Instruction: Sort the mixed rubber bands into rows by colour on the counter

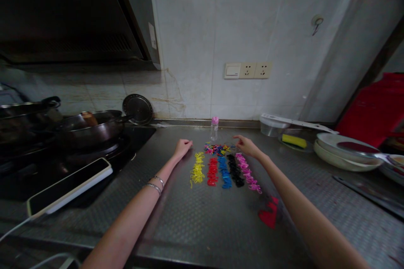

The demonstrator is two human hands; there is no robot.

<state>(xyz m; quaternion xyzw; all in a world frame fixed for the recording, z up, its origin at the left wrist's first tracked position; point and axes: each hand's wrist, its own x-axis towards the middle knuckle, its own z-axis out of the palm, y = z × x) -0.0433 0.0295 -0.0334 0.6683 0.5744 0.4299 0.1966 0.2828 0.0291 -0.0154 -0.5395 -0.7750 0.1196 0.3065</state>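
Note:
Small rubber bands lie on the metal counter, sorted by colour into rows: yellow (198, 169), red (212, 172), blue (225, 172), black (235, 171) and pink (248, 173). Behind the rows is a loose mixed pile of rubber bands (217, 149). My left hand (182, 149) rests left of the pile, near the yellow row, its fingers curled together; whatever they may hold is hidden. At the pile's right edge is my right hand (248, 147), index finger stretched out and apart from the thumb, with nothing visible in it. A clear bottle with a pink cap (214, 128) stands upright behind the pile.
A red heart-shaped piece (269, 213) lies by my right forearm. To the left are a phone-like device (69, 187) with a cable and a pan (91, 128) on the stove. Stacked bowls (334, 155), a plastic tub (272, 126) and a knife (369, 193) are on the right.

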